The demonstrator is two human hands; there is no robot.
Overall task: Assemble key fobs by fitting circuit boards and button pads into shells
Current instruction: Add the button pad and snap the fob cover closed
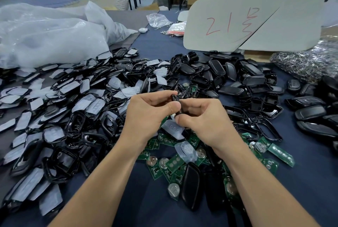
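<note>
While both hands are tied up on a single unit, we read the batch as barely started. Left hand [151, 109] and right hand [204, 117] meet mid-scene above the desk [146, 201]. Their fingers [172, 107] are curled and clamped from both sides on one black fob shell [176, 103], held edge-on. We can't tell whether board and pad are already inside, or whether the halves are fully closed. Our guess is that this unit is at the press-together step. Judging by stock, plenty is left to do. A big heap of open shell frames [75, 122] mixed with whitish button pads [95, 104] covers the left half of the desk. There's a heap of black back covers [217, 67] far and right of centre, and loose green circuit boards [174, 162] are spread near us, under and right of the wrists. One black cover [191, 184] lies near, among the boards. A few closed-looking fobs [309, 112] sit at the right edge. They're possibly finished, but we can't confirm. The bag of key rings [307, 62] far right looks unused, so ring fitting, if it's in scope, is pending too.
</note>
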